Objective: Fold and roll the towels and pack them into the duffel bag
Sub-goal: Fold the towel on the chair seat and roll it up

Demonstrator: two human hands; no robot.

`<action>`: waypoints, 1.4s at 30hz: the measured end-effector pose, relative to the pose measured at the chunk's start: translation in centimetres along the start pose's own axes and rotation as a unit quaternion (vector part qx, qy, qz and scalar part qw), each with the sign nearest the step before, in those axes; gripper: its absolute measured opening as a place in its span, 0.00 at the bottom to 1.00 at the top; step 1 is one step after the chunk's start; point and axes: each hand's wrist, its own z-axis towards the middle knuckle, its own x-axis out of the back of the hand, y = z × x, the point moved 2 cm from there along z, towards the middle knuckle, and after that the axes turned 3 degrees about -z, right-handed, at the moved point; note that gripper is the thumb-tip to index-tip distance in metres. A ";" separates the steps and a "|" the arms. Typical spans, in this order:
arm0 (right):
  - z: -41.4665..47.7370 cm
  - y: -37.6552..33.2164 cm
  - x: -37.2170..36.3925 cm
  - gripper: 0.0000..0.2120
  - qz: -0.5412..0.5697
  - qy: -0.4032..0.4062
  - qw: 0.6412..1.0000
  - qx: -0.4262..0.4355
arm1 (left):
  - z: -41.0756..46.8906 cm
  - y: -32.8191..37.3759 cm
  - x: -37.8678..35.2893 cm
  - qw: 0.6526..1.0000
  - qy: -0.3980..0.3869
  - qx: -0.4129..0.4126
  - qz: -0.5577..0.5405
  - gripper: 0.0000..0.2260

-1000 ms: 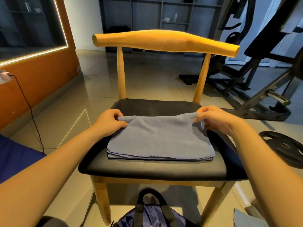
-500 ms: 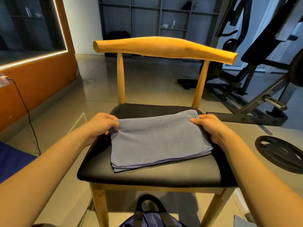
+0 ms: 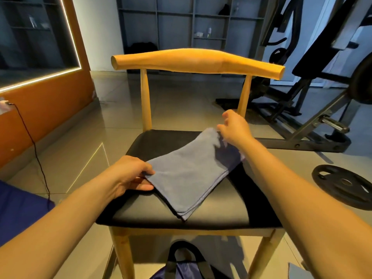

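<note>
both my bare arms reach forward, hands set apart

my left hand point(image 3: 128, 174) sits low and nearer to me, thumb on top and fingers underneath, pinching a corner of the towel point(image 3: 187, 178). my right hand point(image 3: 234, 129) is farther out and higher, thumb lifted and fingers loosely curled at the towel's far corner. it is blurred, so i cannot tell whether it grips.

Left hand point(image 3: 130, 174) pinches one corner of the folded grey towel point(image 3: 189, 178), thumb on top. Right hand point(image 3: 233, 129), blurred, meets the opposite corner, grip unclear. Black chair seat point(image 3: 221, 208) lies beneath both hands, duffel bag point(image 3: 187, 266) below the wrists
</note>
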 end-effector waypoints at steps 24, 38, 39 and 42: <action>-23.7 -7.6 -5.1 0.11 -0.283 0.012 0.883 0.375 | -1.8 -3.6 2.8 0.760 -0.081 -0.478 0.433 0.12; -24.9 -7.8 -4.1 0.18 -0.314 -0.005 0.875 0.368 | -2.3 -3.9 2.1 0.717 -0.058 -0.505 0.477 0.14; -25.0 -7.9 -4.6 0.15 -0.328 0.012 0.866 0.377 | -2.4 -3.9 2.2 0.714 -0.056 -0.508 0.478 0.14; -25.5 -7.7 -5.2 0.11 -0.339 0.025 0.858 0.386 | -2.6 -3.8 2.3 0.698 -0.042 -0.519 0.491 0.13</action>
